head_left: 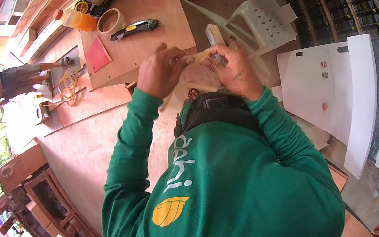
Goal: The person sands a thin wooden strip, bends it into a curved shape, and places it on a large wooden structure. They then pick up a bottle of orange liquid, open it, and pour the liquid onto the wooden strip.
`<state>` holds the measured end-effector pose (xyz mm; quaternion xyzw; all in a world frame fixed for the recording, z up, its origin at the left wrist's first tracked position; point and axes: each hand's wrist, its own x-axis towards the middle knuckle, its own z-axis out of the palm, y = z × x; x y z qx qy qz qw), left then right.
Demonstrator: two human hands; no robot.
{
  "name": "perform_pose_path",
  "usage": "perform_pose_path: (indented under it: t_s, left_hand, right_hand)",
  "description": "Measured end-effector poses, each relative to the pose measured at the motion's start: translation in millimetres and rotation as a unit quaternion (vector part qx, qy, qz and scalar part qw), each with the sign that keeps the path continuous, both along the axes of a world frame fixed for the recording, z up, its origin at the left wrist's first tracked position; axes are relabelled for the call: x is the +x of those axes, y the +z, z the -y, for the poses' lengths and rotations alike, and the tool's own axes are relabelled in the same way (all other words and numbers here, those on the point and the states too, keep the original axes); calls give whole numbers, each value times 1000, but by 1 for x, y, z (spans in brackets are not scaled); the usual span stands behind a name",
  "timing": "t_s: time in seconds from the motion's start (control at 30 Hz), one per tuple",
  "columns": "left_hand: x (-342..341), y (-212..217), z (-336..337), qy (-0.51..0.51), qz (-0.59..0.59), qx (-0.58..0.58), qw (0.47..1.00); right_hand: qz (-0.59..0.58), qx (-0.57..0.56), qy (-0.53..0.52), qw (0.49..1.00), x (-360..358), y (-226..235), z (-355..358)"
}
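Both my hands are raised in front of my waist, with a small tan strip (200,57) stretched between them; its kind is too small to make out. The fingers of my left hand (159,72) pinch one end. My right hand (235,69) grips the other end between thumb and fingers. Just beyond, on a wooden worktop (157,3), lie a black and grey utility knife (135,29), a roll of masking tape (111,22) and a red sheet (97,54). An orange drink bottle (80,20) and a tape measure (82,6) are at the worktop's far left.
A pale plastic chair (263,24) stands right of the worktop, beside an upright wood piece (214,35). A white machine cabinet (307,71) is at the right. To the left, another person (10,84) stands near a coiled yellow hose (68,87). Wooden cabinets (56,197) fill the lower left.
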<state>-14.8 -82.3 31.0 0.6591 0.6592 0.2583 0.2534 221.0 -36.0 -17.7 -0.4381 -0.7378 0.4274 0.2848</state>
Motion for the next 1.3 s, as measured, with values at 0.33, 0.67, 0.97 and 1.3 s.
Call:
perform_pose_path:
  t_s: [0.33,0.67,0.97,1.3]
  left_hand:
    - [-24,-39,-61,-27,-88,-38,995]
    - [-24,-60,-60,-78,11,66,995]
    - [-26,-61,-56,-106,-9,101,989]
    - [-37,-70,-59,-145,22,94,985]
  right_hand:
    - [-57,88,-131,986,37,-30,-6]
    - [-286,-261,-116,915,14,-36,8]
    - [-248,-218,-88,940,-7,-50,8]
    - [-200,-131,-107,965,-39,-48,-16]
